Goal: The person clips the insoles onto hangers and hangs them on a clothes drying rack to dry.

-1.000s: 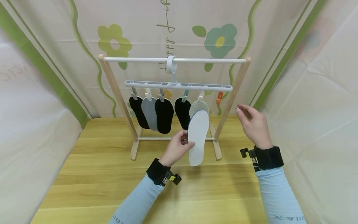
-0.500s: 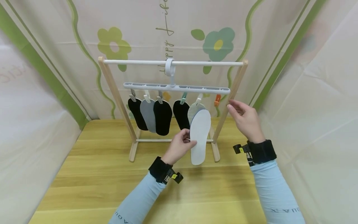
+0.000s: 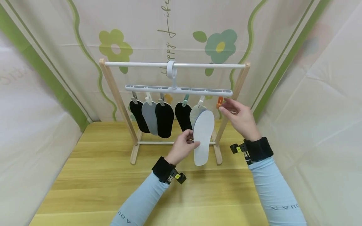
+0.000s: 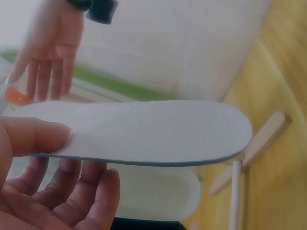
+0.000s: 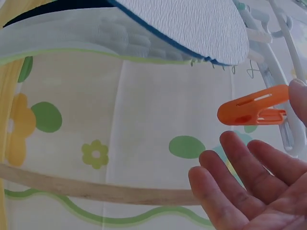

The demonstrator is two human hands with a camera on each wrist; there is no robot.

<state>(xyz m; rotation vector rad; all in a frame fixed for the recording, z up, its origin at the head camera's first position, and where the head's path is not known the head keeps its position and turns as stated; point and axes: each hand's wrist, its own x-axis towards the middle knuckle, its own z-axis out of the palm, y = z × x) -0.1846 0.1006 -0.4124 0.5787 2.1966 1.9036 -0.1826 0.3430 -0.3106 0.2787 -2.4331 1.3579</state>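
Observation:
My left hand [image 3: 189, 140] pinches a white insole [image 3: 203, 138] by its edge and holds it upright in front of the rack. In the left wrist view the thumb [image 4: 36, 136] lies on top of the insole [image 4: 144, 132], with the fingers [image 4: 88, 191] beneath it. My right hand [image 3: 225, 106] is raised to the orange clip [image 3: 220, 101] at the right end of the white clip hanger [image 3: 158, 88]. In the right wrist view the thumb [image 5: 300, 98] is at the tip of the orange clip [image 5: 254, 110] and the fingers [image 5: 240, 177] are spread below it, apart from it.
The hanger hangs from the white rod [image 3: 135, 64] of a wooden rack [image 3: 113, 88] on a wooden table [image 3: 93, 175]. Several black and grey insoles [image 3: 165, 119] hang from its other clips. Cloth walls close in on the left, back and right.
My right hand has moved up and left, from beside the rack's right post to the orange clip. My left hand has raised the white insole slightly.

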